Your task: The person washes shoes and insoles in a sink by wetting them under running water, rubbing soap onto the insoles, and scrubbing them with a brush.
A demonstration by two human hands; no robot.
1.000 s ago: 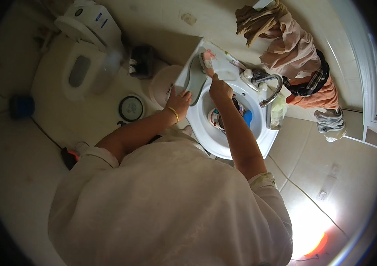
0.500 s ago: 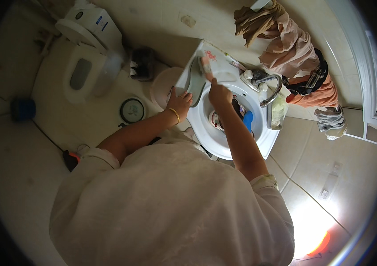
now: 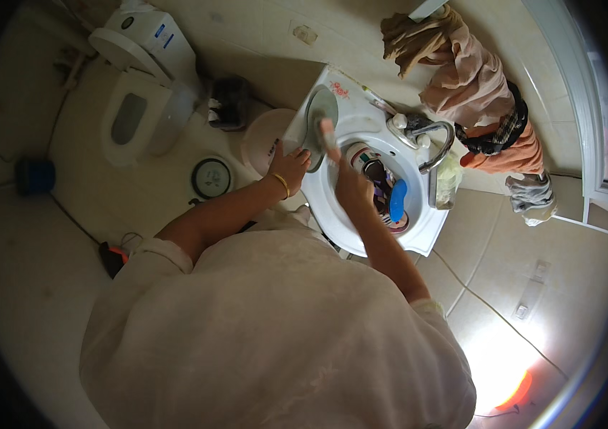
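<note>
A grey-green shoe insole (image 3: pixel 324 107) lies along the left ledge of the white washbasin (image 3: pixel 429 239). My left hand (image 3: pixel 290 168), with a yellow band at its wrist, holds the insole's near end against the ledge. In my right hand (image 3: pixel 354 189) is a brush (image 3: pixel 329 134) with a pinkish, motion-blurred front part; it reaches over the insole's right edge. Inside the basin are white shoes (image 3: pixel 358 151) with red and dark trim, partly hidden by my right forearm. A blue oval thing (image 3: pixel 398 200) lies on them; its kind is unclear.
A curved metal tap (image 3: pixel 436 129) stands at the basin's right back, beside a soap tray (image 3: pixel 445 191). Clothes (image 3: pixel 472 93) hang at the right wall. On the left are a pale bucket (image 3: pixel 261 139), a round scale (image 3: pixel 212 178) and a toilet (image 3: pixel 129 121).
My right hand has drawn the brush back toward me along the insole. The shoes and the blue thing show more fully in the basin. My left hand stays in place.
</note>
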